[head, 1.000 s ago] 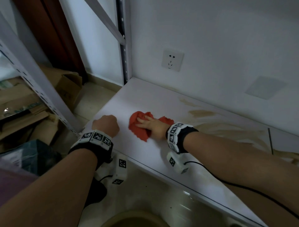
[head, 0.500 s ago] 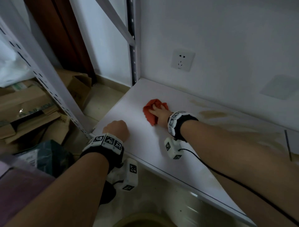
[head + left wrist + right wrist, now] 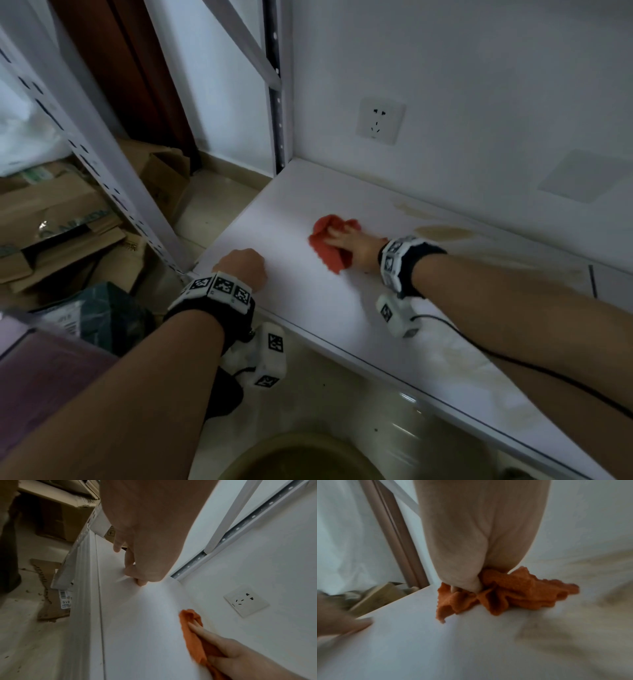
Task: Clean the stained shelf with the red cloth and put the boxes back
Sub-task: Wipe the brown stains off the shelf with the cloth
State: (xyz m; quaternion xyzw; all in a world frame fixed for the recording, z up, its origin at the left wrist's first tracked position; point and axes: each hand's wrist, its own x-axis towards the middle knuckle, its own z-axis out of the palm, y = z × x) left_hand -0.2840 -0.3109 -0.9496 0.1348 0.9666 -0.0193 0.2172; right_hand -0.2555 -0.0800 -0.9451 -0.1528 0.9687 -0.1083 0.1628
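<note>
The red cloth (image 3: 327,255) lies bunched on the white shelf (image 3: 301,308), left of the brown stains (image 3: 442,233). My right hand (image 3: 346,240) lies on top of it, fingers stretched flat and pressing it down; the left wrist view shows those fingers (image 3: 197,627) straight over the cloth (image 3: 190,637). In the right wrist view the cloth (image 3: 522,592) bulges out from under the palm. My left hand (image 3: 243,267) is a closed fist holding nothing, knuckles (image 3: 137,577) down on the shelf near its front left corner.
Cardboard boxes (image 3: 61,212) are piled on the floor to the left, past the slanted grey upright (image 3: 102,164). A rear post (image 3: 279,102) and a wall socket (image 3: 378,120) stand behind the shelf. A round basin rim (image 3: 301,459) sits on the floor below.
My right hand pushed the cloth away toward the wall, then drew it back a little. The left fist stayed in place on the shelf.
</note>
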